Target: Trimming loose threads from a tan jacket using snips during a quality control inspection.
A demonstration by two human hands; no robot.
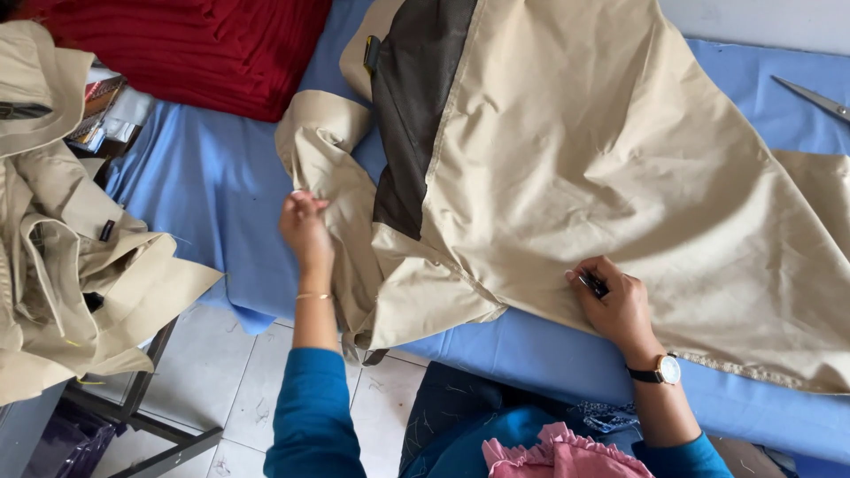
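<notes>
- A blue-covered table (212, 186) lies under both hands; pale floor tiles (248, 389) show below the left forearm.
- The left hand (305, 228) pinches a fold of the beige garment (602, 159), fingers closed on the cloth at its sleeve edge.
- The right hand (615, 301) presses down on the garment's lower edge, fingers curled round a small dark tool (593, 283).
- A dark brown panel (412, 106) runs between the hands, above them.
- Left of the left hand, a heap of beige clothes (71, 265) with a small dark label (106, 230).
- Red cloth (204, 44) up-left; scissors (815, 97) far above the right hand.
</notes>
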